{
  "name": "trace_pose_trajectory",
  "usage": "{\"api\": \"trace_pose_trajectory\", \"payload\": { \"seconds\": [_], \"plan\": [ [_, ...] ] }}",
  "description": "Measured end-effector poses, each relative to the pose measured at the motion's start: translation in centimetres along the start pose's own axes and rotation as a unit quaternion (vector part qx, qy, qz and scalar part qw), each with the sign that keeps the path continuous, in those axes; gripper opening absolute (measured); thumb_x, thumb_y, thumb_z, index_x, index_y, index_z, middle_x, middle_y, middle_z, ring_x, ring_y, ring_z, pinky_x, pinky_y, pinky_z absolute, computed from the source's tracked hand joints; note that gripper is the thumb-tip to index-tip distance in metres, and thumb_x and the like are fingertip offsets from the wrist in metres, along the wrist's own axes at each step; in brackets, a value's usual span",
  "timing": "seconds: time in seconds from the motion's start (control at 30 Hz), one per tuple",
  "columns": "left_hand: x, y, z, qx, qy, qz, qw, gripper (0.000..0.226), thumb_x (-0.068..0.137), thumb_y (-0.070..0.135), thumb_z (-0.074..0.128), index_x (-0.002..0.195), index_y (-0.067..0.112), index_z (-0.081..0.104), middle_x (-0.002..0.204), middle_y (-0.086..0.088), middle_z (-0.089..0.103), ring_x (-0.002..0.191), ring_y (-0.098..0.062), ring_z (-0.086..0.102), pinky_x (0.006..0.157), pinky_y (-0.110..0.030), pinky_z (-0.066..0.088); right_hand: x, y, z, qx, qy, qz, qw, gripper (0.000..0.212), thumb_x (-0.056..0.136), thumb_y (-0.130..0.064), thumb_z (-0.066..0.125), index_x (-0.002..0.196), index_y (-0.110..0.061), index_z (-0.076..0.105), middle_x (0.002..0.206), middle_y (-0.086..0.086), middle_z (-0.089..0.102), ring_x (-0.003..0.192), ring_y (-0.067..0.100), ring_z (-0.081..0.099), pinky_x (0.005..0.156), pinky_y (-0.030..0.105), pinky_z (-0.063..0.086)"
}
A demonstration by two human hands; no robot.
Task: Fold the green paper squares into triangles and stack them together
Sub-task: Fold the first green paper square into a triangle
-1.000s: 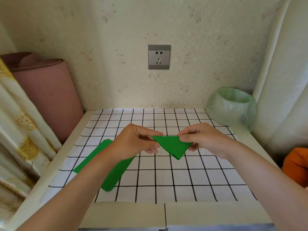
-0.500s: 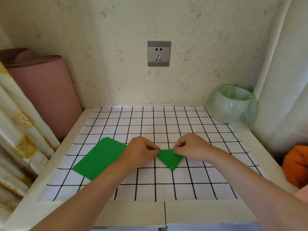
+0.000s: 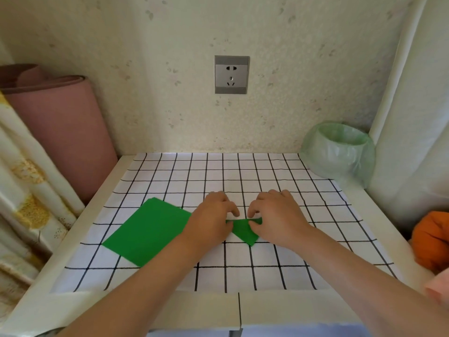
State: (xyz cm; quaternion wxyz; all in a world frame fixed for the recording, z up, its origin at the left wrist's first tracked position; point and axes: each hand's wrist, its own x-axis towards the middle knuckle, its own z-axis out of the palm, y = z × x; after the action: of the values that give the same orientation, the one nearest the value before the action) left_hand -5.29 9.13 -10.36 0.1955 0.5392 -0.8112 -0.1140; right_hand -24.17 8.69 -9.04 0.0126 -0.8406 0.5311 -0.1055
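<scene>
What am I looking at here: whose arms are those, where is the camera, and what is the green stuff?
There is no machine here. These are a person's two bare arms, filmed by a camera worn on their head that looks forward and down. The table carries a white checked sheet. The left hand and right hand hold a folded green triangle by its top edge, down on the sheet. On the left lies flat green paper, not yet folded; I cannot tell how many sheets. A bag-lined bin stands at the far right.

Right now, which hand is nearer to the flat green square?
Left. The left hand is just right of the square; the right hand is farther right, on the triangle.
</scene>
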Motion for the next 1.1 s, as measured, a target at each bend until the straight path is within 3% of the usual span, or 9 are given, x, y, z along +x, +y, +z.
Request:
{"api": "trace_pose_trajectory", "payload": {
  "seconds": [0.13, 0.33, 0.43, 0.6, 0.8, 0.97, 1.1],
  "plan": [
    [-0.1, 0.7, 0.8, 0.009, -0.053, 0.074, 0.996, 0.035, 0.084, -0.007, 0.055, 0.099, 0.018, 0.074, 0.098, -0.001, 0.063, 0.098, -0.017, 0.051, 0.080, -0.034, 0.047, -0.3, 0.0, 0.3, 0.011, 0.011, 0.000, 1.000, 0.016, 0.089, -0.043, 0.059, 0.095, -0.036, 0.072, 0.094, -0.012, 0.061, 0.094, 0.013, 0.051, 0.087, 0.033, 0.036],
    [-0.6, 2.0, 1.4, 0.006, 0.004, 0.064, 0.998, 0.011, 0.082, 0.027, 0.063, 0.085, 0.019, 0.069, 0.086, 0.007, 0.060, 0.087, -0.011, 0.051, 0.073, -0.030, 0.047, -0.9, 0.2, 0.9, 0.000, 0.041, -0.024, 0.999, 0.009, 0.085, -0.034, 0.066, 0.087, -0.030, 0.074, 0.088, -0.008, 0.061, 0.090, 0.018, 0.050, 0.080, 0.034, 0.038],
    [-0.6, 2.3, 1.5, 0.010, 0.005, 0.049, 0.999, 0.017, 0.081, 0.037, 0.065, 0.086, 0.021, 0.066, 0.087, 0.008, 0.058, 0.087, -0.010, 0.048, 0.074, -0.029, 0.047, -1.6, 0.4, 1.3, -0.011, 0.057, -0.053, 0.997, 0.004, 0.082, -0.029, 0.069, 0.082, -0.029, 0.073, 0.082, -0.008, 0.058, 0.084, 0.018, 0.050, 0.073, 0.032, 0.037],
    [-0.7, 2.4, 1.6, 0.032, 0.002, 0.046, 0.998, 0.032, 0.082, 0.049, 0.066, 0.094, 0.019, 0.064, 0.091, 0.008, 0.055, 0.087, -0.010, 0.046, 0.075, -0.029, 0.046, -3.6, 1.1, 1.3, -0.024, 0.062, -0.087, 0.994, 0.017, 0.088, -0.029, 0.056, 0.085, -0.030, 0.073, 0.086, -0.014, 0.062, 0.084, 0.014, 0.051, 0.074, 0.032, 0.041],
    [-1.2, 2.9, 2.2, -0.012, -0.010, 0.085, 0.996, 0.017, 0.092, 0.030, 0.061, 0.102, 0.019, 0.068, 0.098, 0.006, 0.059, 0.101, -0.012, 0.048, 0.079, -0.031, 0.047, -5.8, 1.4, 2.1, -0.017, 0.073, -0.066, 0.995, 0.037, 0.081, -0.021, 0.046, 0.100, -0.035, 0.074, 0.104, -0.015, 0.065, 0.092, 0.015, 0.055, 0.078, 0.033, 0.044],
    [-1.5, 3.0, 2.7, -0.005, 0.002, 0.118, 0.993, 0.014, 0.093, 0.020, 0.057, 0.096, 0.020, 0.071, 0.090, 0.004, 0.061, 0.087, -0.015, 0.051, 0.069, -0.040, 0.050, -6.2, 1.8, 2.4, -0.018, 0.074, -0.039, 0.996, 0.042, 0.075, -0.016, 0.057, 0.106, -0.040, 0.073, 0.114, -0.008, 0.065, 0.101, 0.020, 0.055, 0.080, 0.035, 0.044],
    [-1.6, 2.9, 2.6, 0.015, 0.001, 0.135, 0.991, 0.015, 0.093, 0.019, 0.057, 0.103, 0.022, 0.068, 0.093, 0.005, 0.059, 0.082, -0.016, 0.048, 0.063, -0.039, 0.048, -6.3, 1.9, 2.5, -0.022, 0.082, -0.006, 0.996, 0.041, 0.078, -0.021, 0.051, 0.104, -0.043, 0.074, 0.117, -0.007, 0.066, 0.102, 0.021, 0.057, 0.080, 0.037, 0.045]
  ]
}}
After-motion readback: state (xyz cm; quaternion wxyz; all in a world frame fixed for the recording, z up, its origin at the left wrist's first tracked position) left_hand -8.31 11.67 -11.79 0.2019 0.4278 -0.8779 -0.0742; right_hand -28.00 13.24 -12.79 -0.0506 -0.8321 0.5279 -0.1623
